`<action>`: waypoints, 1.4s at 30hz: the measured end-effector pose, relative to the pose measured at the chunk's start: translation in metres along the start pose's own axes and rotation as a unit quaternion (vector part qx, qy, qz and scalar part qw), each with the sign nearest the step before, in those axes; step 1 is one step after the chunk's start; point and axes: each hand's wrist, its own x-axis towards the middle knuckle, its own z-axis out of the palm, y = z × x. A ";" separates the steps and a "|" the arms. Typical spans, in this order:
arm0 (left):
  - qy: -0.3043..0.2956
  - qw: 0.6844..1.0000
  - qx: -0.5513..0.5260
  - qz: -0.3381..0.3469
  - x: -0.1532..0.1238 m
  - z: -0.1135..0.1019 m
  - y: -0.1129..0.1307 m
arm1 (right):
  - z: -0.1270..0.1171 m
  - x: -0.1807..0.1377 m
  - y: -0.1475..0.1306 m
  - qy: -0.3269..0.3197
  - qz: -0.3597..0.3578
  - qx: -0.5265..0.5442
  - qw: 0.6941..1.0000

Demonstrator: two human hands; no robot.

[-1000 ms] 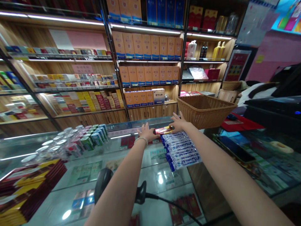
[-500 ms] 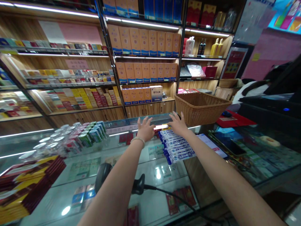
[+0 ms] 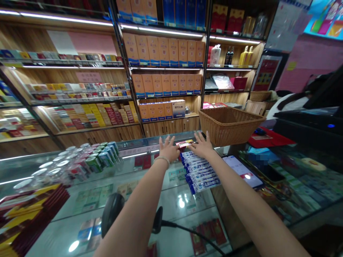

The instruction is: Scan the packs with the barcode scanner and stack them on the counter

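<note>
Both my arms reach forward over a glass counter (image 3: 160,200). My left hand (image 3: 169,150) has its fingers spread and rests at the left end of a shiny red and gold carton (image 3: 184,144) lying at the counter's far edge. My right hand (image 3: 203,145), fingers also spread, lies flat at the carton's right end. The carton shows only between the two hands. Just in front of it several blue and white cartons (image 3: 201,170) lie side by side in a row on the glass.
A wicker basket (image 3: 230,125) stands right of my right hand. A lit phone (image 3: 243,171) lies on the counter further right. Round tins (image 3: 80,162) and stacked red-yellow cartons (image 3: 29,217) are at the left. A barcode scanner (image 3: 115,210) with cable lies near me. Stocked shelves (image 3: 166,85) fill the back wall.
Both hands have opened out and flattened on the red and gold carton's ends; a second ago they gripped it more closely. The view has shifted slightly.
</note>
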 end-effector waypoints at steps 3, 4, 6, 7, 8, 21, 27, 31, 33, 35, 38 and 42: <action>-0.020 1.000 -0.004 -0.014 0.011 0.003 0.003 | 0.002 0.009 0.003 -0.016 0.016 -0.004 1.000; -0.027 0.999 -0.006 -0.018 0.014 0.003 0.004 | 0.002 0.012 0.005 -0.020 0.021 -0.005 1.000; -0.040 0.999 -0.008 -0.024 0.021 0.004 0.006 | 0.004 0.017 0.007 -0.024 0.028 -0.006 0.999; -0.046 0.999 -0.009 -0.027 0.025 0.004 0.007 | 0.005 0.019 0.008 -0.024 0.030 -0.007 0.999; -0.051 0.998 -0.010 -0.028 0.028 0.004 0.008 | 0.005 0.022 0.009 -0.024 0.031 -0.008 0.999; -0.073 0.996 -0.013 -0.041 0.045 0.014 0.008 | 0.011 0.030 0.007 -0.004 0.034 -0.023 0.999; -0.082 0.996 -0.016 -0.040 0.048 0.020 0.011 | 0.013 0.032 0.009 -0.005 0.039 -0.029 0.999; -0.088 0.995 -0.013 -0.041 0.045 0.018 0.011 | 0.011 0.031 0.010 -0.004 0.039 -0.030 0.999; -0.086 0.996 -0.007 -0.036 0.041 0.013 0.009 | 0.006 0.028 0.008 0.002 0.035 -0.030 0.999; -0.077 0.997 0.000 -0.028 0.036 0.005 0.004 | -0.002 0.025 0.005 0.016 0.030 -0.028 0.999; -0.057 0.998 0.008 -0.020 0.026 -0.012 -0.007 | -0.018 0.019 -0.004 0.051 0.018 -0.026 0.998; -0.029 0.999 0.016 -0.024 0.009 -0.037 -0.030 | -0.039 0.010 -0.023 0.111 -0.005 -0.025 0.993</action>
